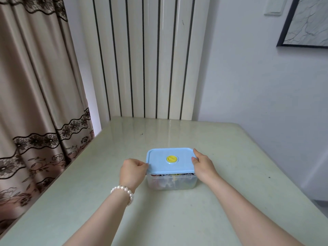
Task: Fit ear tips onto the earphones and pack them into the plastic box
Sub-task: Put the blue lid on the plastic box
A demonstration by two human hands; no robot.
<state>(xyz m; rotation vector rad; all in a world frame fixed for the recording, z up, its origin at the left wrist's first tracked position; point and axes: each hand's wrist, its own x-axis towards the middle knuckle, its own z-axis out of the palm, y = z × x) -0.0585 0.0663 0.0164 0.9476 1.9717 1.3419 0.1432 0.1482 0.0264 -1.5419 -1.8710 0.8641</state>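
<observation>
A clear plastic box stands in the middle of the pale green table. Its light blue lid with a yellow round knob lies on top, slightly raised at the front. My left hand grips the lid's left edge with curled fingers. My right hand holds the lid's right edge, thumb on top. Through the wall I see blurred colourful contents; earphones and ear tips cannot be made out.
A white ribbed radiator stands behind the table's far edge. A beige curtain with dark lace bands hangs at the left. A framed picture hangs on the right wall. A pearl bracelet circles my left wrist.
</observation>
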